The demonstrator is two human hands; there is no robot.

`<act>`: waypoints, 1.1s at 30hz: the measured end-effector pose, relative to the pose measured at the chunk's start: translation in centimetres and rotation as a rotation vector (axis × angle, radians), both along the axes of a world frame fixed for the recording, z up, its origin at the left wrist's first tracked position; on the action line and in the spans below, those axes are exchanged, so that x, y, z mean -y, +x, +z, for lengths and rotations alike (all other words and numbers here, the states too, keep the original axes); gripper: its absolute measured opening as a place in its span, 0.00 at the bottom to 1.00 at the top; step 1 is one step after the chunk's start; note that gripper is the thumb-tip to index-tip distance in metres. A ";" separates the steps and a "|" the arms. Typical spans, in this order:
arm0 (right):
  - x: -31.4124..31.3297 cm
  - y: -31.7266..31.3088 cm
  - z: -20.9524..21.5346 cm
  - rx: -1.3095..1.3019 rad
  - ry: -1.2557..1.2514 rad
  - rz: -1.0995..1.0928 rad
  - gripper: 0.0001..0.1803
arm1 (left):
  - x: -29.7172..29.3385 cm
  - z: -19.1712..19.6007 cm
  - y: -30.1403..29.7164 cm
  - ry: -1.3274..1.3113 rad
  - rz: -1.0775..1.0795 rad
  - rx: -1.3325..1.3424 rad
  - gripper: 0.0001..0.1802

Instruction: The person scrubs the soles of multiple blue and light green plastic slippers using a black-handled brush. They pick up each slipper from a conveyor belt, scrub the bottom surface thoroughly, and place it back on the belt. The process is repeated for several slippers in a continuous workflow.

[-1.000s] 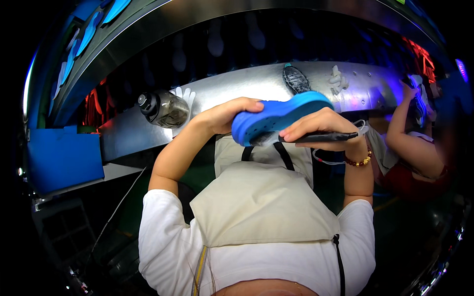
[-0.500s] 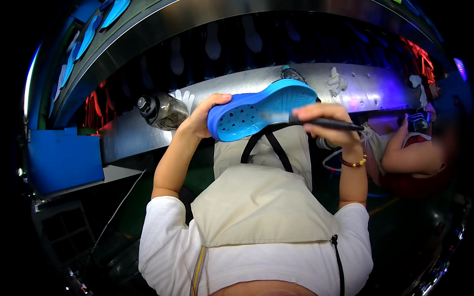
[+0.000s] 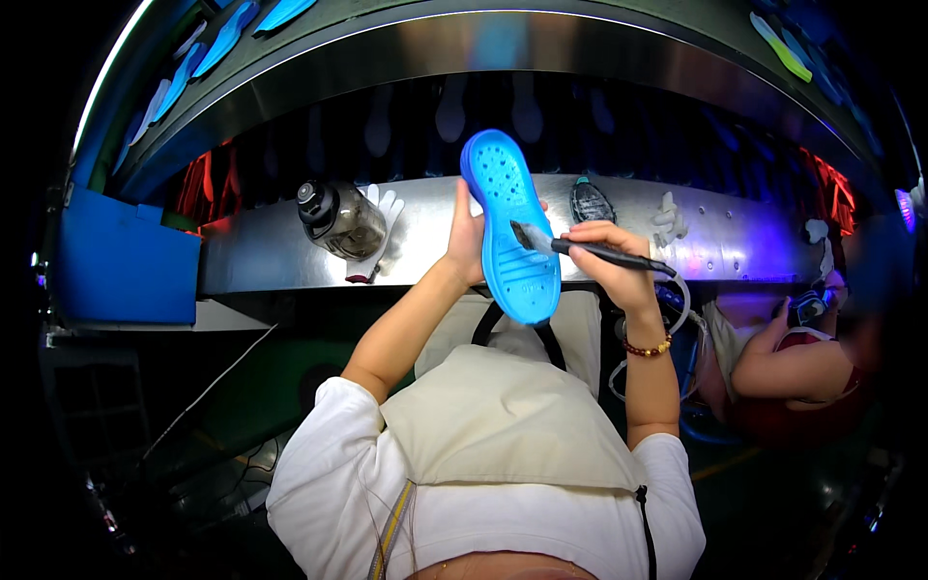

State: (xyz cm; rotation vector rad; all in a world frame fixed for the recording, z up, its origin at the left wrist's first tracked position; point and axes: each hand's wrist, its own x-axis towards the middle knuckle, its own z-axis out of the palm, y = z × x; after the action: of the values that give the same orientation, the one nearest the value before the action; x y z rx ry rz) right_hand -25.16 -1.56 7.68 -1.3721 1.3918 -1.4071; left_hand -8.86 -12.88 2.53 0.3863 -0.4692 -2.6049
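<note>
A bright blue shoe sole (image 3: 510, 217) stands almost upright before my chest, its hollow inner face with small holes and ridges turned toward me. My left hand (image 3: 469, 237) grips it by the left side, with part of the fingers hidden behind it. Between the fingers of my right hand (image 3: 616, 261) is a black-handled brush (image 3: 604, 253), with a pale hose (image 3: 684, 300) running from its rear end. Its bristles meet the sole's inner face around the middle.
Behind the sole runs a metal ledge (image 3: 445, 198) holding a dark bottle (image 3: 343, 220), white gloves (image 3: 387, 208), a dark oval item (image 3: 591, 201) and a crumpled white piece (image 3: 668, 219). A blue box (image 3: 135, 261) stands left. Soles (image 3: 227, 39) lie on the upper belt. Another person (image 3: 788, 362) sits at right.
My left hand has turned the sole from lying sideways to nearly upright. The brush has moved left and down with my right hand, and stays against the inner face.
</note>
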 end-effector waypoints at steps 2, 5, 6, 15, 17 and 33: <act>1.0 0.6 0.2 -0.039 -0.040 -0.077 0.07 | -0.7 0.1 -0.2 -0.064 0.027 0.128 0.49; 1.7 2.4 0.9 -0.376 -0.303 0.036 0.09 | -0.9 0.6 -0.4 -0.032 0.075 0.090 0.47; 0.9 3.5 1.6 -0.498 -0.302 0.054 0.09 | -0.5 0.6 0.0 -0.037 0.075 0.095 0.47; 0.4 2.1 4.0 -0.173 -0.120 0.052 0.07 | -1.0 2.5 1.0 0.029 0.100 -0.123 0.45; 0.7 2.9 3.6 -0.249 -0.210 0.090 0.10 | -1.1 3.4 0.2 0.023 0.106 -0.166 0.45; -1.5 0.8 1.2 0.432 -0.015 0.336 0.10 | 1.9 6.6 1.7 -0.147 0.193 -0.073 0.44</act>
State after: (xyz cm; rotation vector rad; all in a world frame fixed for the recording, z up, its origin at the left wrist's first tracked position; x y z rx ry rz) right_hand -24.41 -0.06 8.87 -1.1567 0.8315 -1.3821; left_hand -7.17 -14.77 9.10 0.2727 -0.5645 -2.3722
